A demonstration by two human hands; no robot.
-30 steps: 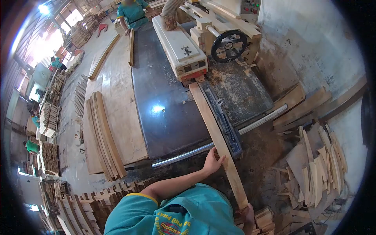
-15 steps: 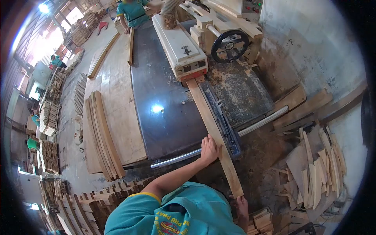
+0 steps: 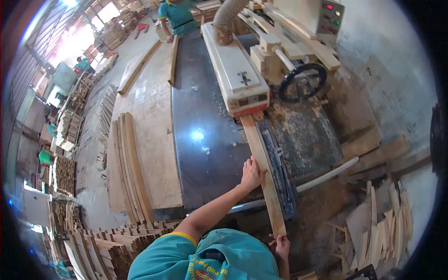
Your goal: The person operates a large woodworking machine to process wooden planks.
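A long wooden board (image 3: 258,144) lies on the dark metal machine table (image 3: 196,154), its far end hidden beneath the white saw housing (image 3: 235,79). My left hand (image 3: 253,174) grips the board's left edge partway along, thumb and fingers pressed against it. At the near end, which overhangs the table edge, my right hand (image 3: 281,246) holds the board's tip between thumb and fingers. A dark metal guide rail (image 3: 278,163) runs close along the board's right side.
Several curved wooden strips (image 3: 128,172) rest on the plywood side table (image 3: 154,140). A co-worker (image 3: 179,18) stands at the far end near another strip (image 3: 173,60). A black handwheel (image 3: 303,83) sits right of the housing. Offcuts (image 3: 382,228) are heaped at lower right.
The board has slid farther under the housing, and both my hands have moved forward with it. My view has shifted, so the machine appears lower and farther right.
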